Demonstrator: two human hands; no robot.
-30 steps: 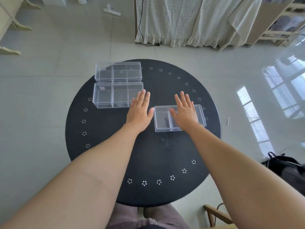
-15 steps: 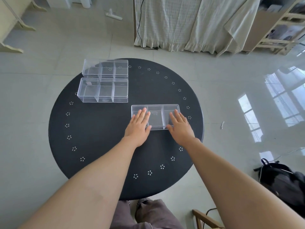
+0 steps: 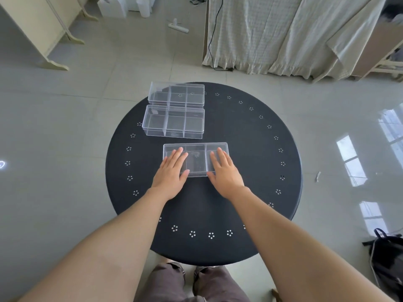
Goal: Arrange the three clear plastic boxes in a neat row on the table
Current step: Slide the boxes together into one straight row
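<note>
Three clear plastic boxes with dividers lie on a round black table [image 3: 246,149]. The far box [image 3: 177,95] sits at the table's back left edge, and the middle box [image 3: 174,123] lies just in front of it. Nearer to me, shifted a little right, is the near box [image 3: 196,159]. My left hand [image 3: 171,174] lies flat on its left end and my right hand [image 3: 224,174] on its right end. Both thumbs hook its near edge. A narrow gap separates the near box from the middle box.
The table has a ring of small white flower marks near its rim. A draped cloth [image 3: 272,33] hangs over furniture at the back, and a cable runs down beside it. A black bag [image 3: 386,258] sits on the tiled floor at the right. My knees show under the table's near edge.
The near box has slid left and away from me under both hands, ending close in front of the middle box. My left hand, first on the bare table, came onto the box.
</note>
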